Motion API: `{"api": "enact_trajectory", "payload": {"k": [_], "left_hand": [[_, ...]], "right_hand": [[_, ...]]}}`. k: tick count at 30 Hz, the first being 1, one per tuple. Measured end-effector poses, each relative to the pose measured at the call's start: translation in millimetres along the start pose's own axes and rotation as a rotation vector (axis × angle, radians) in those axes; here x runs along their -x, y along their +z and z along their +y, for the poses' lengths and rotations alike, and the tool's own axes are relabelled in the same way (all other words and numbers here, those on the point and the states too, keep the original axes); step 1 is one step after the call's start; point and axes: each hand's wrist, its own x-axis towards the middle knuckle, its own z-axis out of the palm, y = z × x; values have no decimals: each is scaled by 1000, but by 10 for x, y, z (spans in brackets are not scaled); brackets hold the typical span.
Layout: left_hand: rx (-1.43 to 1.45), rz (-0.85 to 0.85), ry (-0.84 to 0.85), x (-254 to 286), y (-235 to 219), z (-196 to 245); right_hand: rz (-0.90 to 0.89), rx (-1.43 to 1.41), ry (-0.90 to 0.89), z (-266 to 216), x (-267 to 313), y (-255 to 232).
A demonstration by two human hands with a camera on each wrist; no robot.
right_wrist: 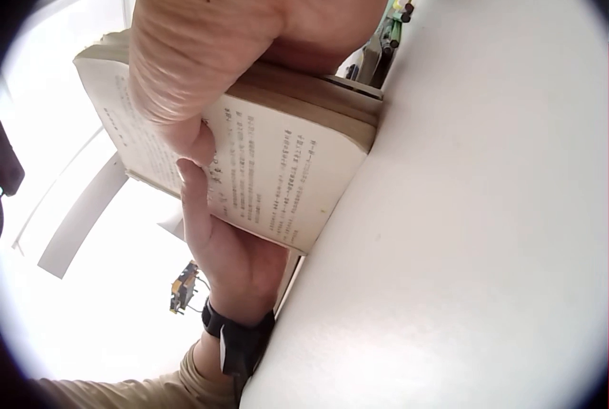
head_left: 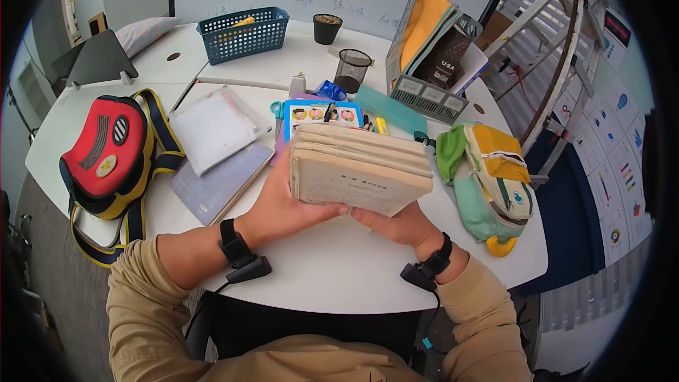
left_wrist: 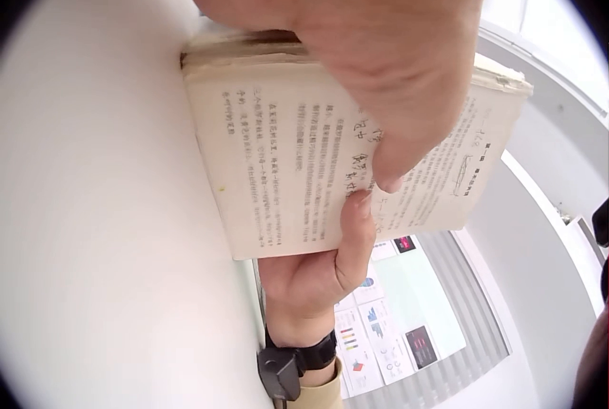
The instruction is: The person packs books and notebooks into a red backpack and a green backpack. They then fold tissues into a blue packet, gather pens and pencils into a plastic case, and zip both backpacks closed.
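Note:
Both hands grip a stack of worn, yellowed paperback books (head_left: 361, 182) above the front of the white table. My left hand (head_left: 277, 187) holds its left side and my right hand (head_left: 404, 226) its lower right, with the thumbs meeting over the front page. Printed text and some handwriting cover that page (left_wrist: 276, 161). In the right wrist view the lower edge of the books (right_wrist: 295, 128) stands right at the tabletop. The other fingers are mostly hidden behind the stack. Just beyond lies a blue sheet with cartoon faces (head_left: 300, 112), partly covered by the books.
Left are a red backpack (head_left: 106, 145), papers in a clear sleeve (head_left: 212, 127) and a grey-blue notebook (head_left: 219, 180). A green-yellow bag (head_left: 488, 184) lies right. Behind stand a teal basket (head_left: 244, 37), a mesh pen cup (head_left: 351, 71), a small plant pot (head_left: 327, 29) and a grey file holder (head_left: 428, 95).

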Motion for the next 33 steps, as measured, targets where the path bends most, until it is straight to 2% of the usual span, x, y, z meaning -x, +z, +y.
{"api": "enact_trajectory", "payload": {"k": [2, 8, 14, 21, 23, 27, 29, 32, 33], "left_hand": [[54, -83, -70, -15, 1, 96], [-151, -48, 16, -6, 2, 141], [-124, -75, -91, 16, -6, 136], [-135, -84, -59, -3, -15, 141], [-127, -125, -51, -10, -26, 119], [-33, -123, -74, -2, 29, 59], [-62, -134, -45, -16, 29, 61], [175, -166, -185, 81, -38, 140], [292, -189, -166, 106, -76, 103]], "right_hand": [[-3, 36, -15, -2, -2, 4], [36, 78, -52, -34, -34, 25], [99, 23, -108, 0, -34, 23], [97, 166, -146, 24, 2, -13], [107, 64, -110, 43, -5, 6], [130, -81, -48, 40, -13, 103], [106, 12, -67, 34, -20, 73], [116, 85, -81, 10, -21, 37], [126, 100, -82, 8, -14, 27]]}}
